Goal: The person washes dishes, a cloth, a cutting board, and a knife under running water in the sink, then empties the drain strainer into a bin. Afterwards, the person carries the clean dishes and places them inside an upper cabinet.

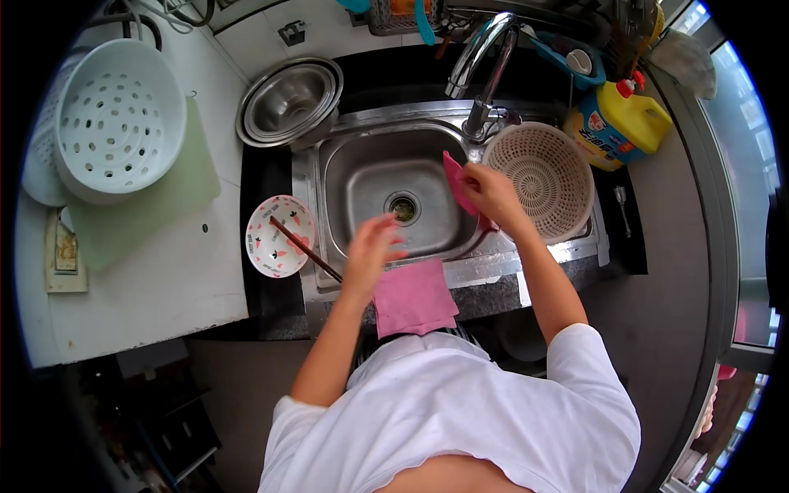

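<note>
My right hand (491,195) is closed on a pink cloth (457,182) over the right side of the steel sink (345,164). Above the sink's front left part is my left hand (374,251), its fingers apart and holding nothing. A second pink cloth (415,297) hangs over the front edge of the sink, just below my left hand. To the left, a patterned bowl (267,255) has brown chopsticks (306,249) leaning across its rim. The beige strainer basket (538,181) stands to the right, beside my right hand.
A chrome faucet (483,82) rises behind the sink. Nested steel bowls (289,103) stand at the back left, and a yellow bottle (620,119) at the back right. White colanders (122,119) rest on a green mat (177,185) at the far left.
</note>
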